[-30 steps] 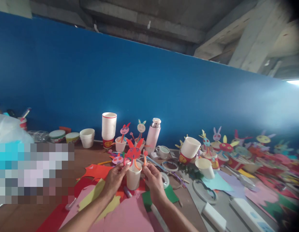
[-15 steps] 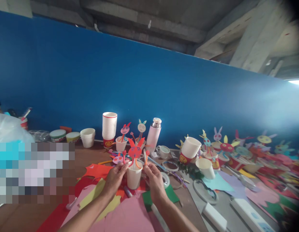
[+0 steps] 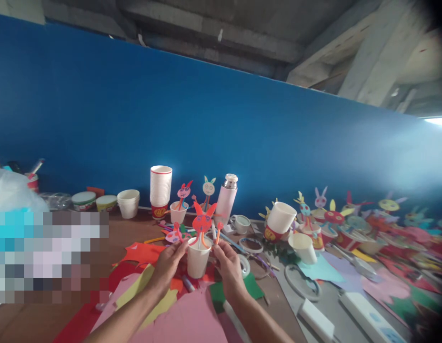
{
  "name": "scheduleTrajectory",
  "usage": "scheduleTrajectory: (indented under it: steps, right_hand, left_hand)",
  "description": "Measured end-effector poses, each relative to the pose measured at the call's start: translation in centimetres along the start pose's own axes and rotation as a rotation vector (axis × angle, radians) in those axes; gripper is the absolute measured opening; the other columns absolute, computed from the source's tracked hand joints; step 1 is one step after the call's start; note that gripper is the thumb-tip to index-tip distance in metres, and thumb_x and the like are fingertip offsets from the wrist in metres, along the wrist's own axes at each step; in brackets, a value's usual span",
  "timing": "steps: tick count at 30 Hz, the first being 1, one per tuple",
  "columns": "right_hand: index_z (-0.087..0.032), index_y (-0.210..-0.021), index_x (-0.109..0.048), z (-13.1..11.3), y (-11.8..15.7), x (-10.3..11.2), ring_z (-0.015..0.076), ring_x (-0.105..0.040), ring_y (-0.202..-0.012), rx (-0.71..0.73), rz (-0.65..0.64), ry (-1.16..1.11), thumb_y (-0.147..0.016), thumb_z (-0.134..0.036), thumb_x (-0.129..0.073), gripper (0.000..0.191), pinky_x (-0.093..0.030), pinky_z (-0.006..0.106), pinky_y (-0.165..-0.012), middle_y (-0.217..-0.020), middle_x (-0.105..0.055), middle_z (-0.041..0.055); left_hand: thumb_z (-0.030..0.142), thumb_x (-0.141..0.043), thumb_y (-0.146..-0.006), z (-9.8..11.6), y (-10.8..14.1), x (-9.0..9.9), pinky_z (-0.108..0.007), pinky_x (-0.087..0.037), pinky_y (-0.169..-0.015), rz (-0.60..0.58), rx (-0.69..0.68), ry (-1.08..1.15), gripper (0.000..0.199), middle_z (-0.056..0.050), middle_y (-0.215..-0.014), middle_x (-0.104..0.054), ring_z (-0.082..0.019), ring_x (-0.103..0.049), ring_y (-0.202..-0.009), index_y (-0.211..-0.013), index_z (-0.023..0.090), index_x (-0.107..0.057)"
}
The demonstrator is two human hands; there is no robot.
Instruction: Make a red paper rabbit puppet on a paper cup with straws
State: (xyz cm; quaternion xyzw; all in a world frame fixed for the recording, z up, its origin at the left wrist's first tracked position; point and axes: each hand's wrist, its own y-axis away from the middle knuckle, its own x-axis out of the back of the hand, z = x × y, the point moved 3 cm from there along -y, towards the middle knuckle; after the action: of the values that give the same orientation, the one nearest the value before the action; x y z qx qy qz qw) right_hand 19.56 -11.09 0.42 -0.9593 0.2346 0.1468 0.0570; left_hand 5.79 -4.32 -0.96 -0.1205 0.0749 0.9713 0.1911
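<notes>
Between my two hands stands a white paper cup (image 3: 197, 259), upright above the table. A red paper rabbit-eared head (image 3: 202, 222) with a drawn face rises from its mouth on bent orange and light strips. My left hand (image 3: 168, 263) is closed in a pinch at the cup's left rim, where a red round-tipped paper strip (image 3: 176, 229) sticks up. At the right rim, my right hand (image 3: 227, 264) pinches an orange paper strip (image 3: 218, 233) with a round red tip. Whether the strips are fixed to the cup is hidden by my fingers.
Behind stand a tall cup stack (image 3: 161, 190), a pink thermos (image 3: 227, 200) and other cup puppets (image 3: 178, 212). Coloured paper sheets (image 3: 185, 314) lie in front. Tape rolls (image 3: 302, 282), a white power strip (image 3: 371, 317) and many finished puppets (image 3: 334, 218) fill the right side.
The left red strip has tilted outward to the left, and the right strip slightly to the right. The red head leans a little more to the right.
</notes>
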Motion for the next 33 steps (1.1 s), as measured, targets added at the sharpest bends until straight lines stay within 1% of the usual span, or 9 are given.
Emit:
scheduleTrajectory:
  steps: [3,6,8,12,15,20,24,27,33]
  right_hand:
    - [-0.017,-0.083,-0.060,-0.1,0.1,-0.1,0.0118,-0.056,-0.060,0.024,-0.013,0.031,-0.069,-0.042,-0.060,0.029,-0.040,0.018,-0.050,-0.071,-0.063,0.0018]
    - [-0.017,-0.083,-0.060,-0.1,0.1,-0.1,0.0113,-0.056,-0.061,0.034,-0.013,0.040,-0.070,-0.042,-0.060,0.028,-0.040,0.017,-0.050,-0.072,-0.063,0.0016]
    - [-0.017,-0.084,-0.060,0.0,0.0,-0.1,0.0110,-0.055,-0.060,0.031,-0.027,0.030,-0.071,-0.042,-0.059,0.028,-0.040,0.017,-0.049,-0.072,-0.063,0.0013]
    - [-0.017,-0.090,-0.059,0.1,0.1,-0.3,0.0113,-0.055,-0.058,0.028,-0.118,-0.013,-0.072,-0.042,-0.059,0.030,-0.042,0.020,-0.053,-0.073,-0.062,0.0011]
    - [-0.018,-0.093,-0.058,0.2,0.1,-0.3,0.0121,-0.055,-0.059,0.016,-0.148,-0.004,-0.069,-0.039,-0.063,0.032,-0.045,0.023,-0.057,-0.075,-0.062,0.0008]
    - [-0.020,-0.101,-0.054,0.1,0.2,-0.8,0.0190,-0.059,-0.083,0.047,-0.218,-0.048,-0.066,-0.036,-0.066,0.041,-0.046,0.030,-0.074,-0.091,-0.064,0.0043]
    - [-0.019,-0.105,-0.052,0.1,0.4,-1.3,0.0229,-0.057,-0.095,0.071,-0.284,-0.055,-0.064,-0.033,-0.069,0.046,-0.044,0.036,-0.082,-0.100,-0.063,0.0074]
    - [-0.018,-0.104,-0.052,0.2,0.4,-1.3,0.0227,-0.058,-0.094,0.090,-0.260,-0.033,-0.063,-0.032,-0.070,0.047,-0.044,0.036,-0.082,-0.101,-0.062,0.0086]
    - [-0.018,-0.103,-0.050,0.3,0.0,-0.8,0.0215,-0.059,-0.089,0.130,-0.183,-0.021,-0.064,-0.034,-0.069,0.046,-0.045,0.035,-0.079,-0.096,-0.063,0.0071]
  left_hand:
    - [0.050,-0.057,-0.068,0.2,0.1,-0.1,-0.019,-0.040,-0.041,-0.047,0.015,0.051,0.041,0.003,-0.054,-0.059,-0.010,-0.052,-0.042,-0.094,0.017,-0.059]
    - [0.048,-0.058,-0.069,0.0,0.0,0.1,-0.019,-0.039,-0.040,-0.050,0.002,0.080,0.040,0.003,-0.054,-0.058,-0.010,-0.051,-0.042,-0.094,0.017,-0.059]
    - [0.048,-0.059,-0.068,-0.3,-0.3,0.4,-0.019,-0.039,-0.039,-0.036,0.001,0.085,0.040,0.004,-0.051,-0.057,-0.010,-0.051,-0.041,-0.093,0.017,-0.058]
    - [0.047,-0.059,-0.067,-1.1,-0.9,1.0,-0.017,-0.036,-0.036,0.023,-0.003,0.098,0.038,0.005,-0.048,-0.053,-0.009,-0.049,-0.037,-0.089,0.017,-0.057]
    - [0.048,-0.058,-0.067,-1.4,-1.1,1.2,-0.017,-0.035,-0.035,0.011,-0.009,0.097,0.037,0.006,-0.047,-0.052,-0.008,-0.048,-0.036,-0.087,0.017,-0.058]
    - [0.043,-0.060,-0.067,-1.5,-1.4,1.2,-0.017,-0.034,-0.037,-0.015,-0.038,0.136,0.039,0.005,-0.056,-0.057,-0.007,-0.048,-0.039,-0.097,0.019,-0.057]
    - [0.041,-0.060,-0.067,-1.6,-1.4,1.0,-0.021,-0.040,-0.044,-0.041,-0.031,0.126,0.039,0.002,-0.059,-0.060,-0.011,-0.055,-0.048,-0.097,0.017,-0.057]
    - [0.039,-0.061,-0.067,-1.6,-1.2,0.7,-0.022,-0.041,-0.048,-0.075,-0.030,0.145,0.039,0.003,-0.058,-0.059,-0.013,-0.056,-0.051,-0.098,0.017,-0.056]
    - [0.037,-0.060,-0.066,-1.4,-1.1,0.5,-0.019,-0.036,-0.042,-0.091,-0.033,0.108,0.032,0.005,-0.053,-0.055,-0.008,-0.047,-0.042,-0.090,0.016,-0.059]
